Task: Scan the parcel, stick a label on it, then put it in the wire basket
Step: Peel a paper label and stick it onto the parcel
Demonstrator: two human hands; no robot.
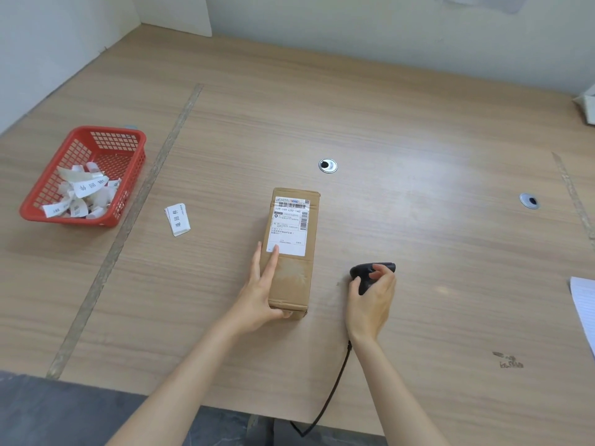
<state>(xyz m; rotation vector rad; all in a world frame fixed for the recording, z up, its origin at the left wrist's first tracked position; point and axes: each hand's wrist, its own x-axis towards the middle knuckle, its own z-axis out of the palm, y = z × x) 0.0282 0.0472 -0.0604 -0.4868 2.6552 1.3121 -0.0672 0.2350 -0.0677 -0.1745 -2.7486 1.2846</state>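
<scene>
While the left hand (257,296) lies flat along the left edge of the parcel (291,252), fingers stretched up its top face and thumb tucked under the near end, the right hand (370,299) is curled around a black scanner (370,273) just to the right of the box. Both hands sit low in the middle of the frame, apart from each other, each closed on its own thing. A black cable (325,400) runs from under the right wrist down toward the bottom edge of the frame and over the near edge of the table (418,123).

The parcel is a long brown cardboard box lying flat on the table at the centre of the frame, its long side running away from the person. A white shipping label (289,225) with barcodes covers the far half of its top face; the left fingertips touch the label's near corner.

Left of the parcel, a small stack of white printed stickers (177,219) rests on the table. Further left, a red basket (83,175) holds a heap of crumpled white paper strips (82,193). Two round cable holes (327,165) sit in the wood beyond and to the right. A lined sheet of paper (584,310) shows at the right edge.
</scene>
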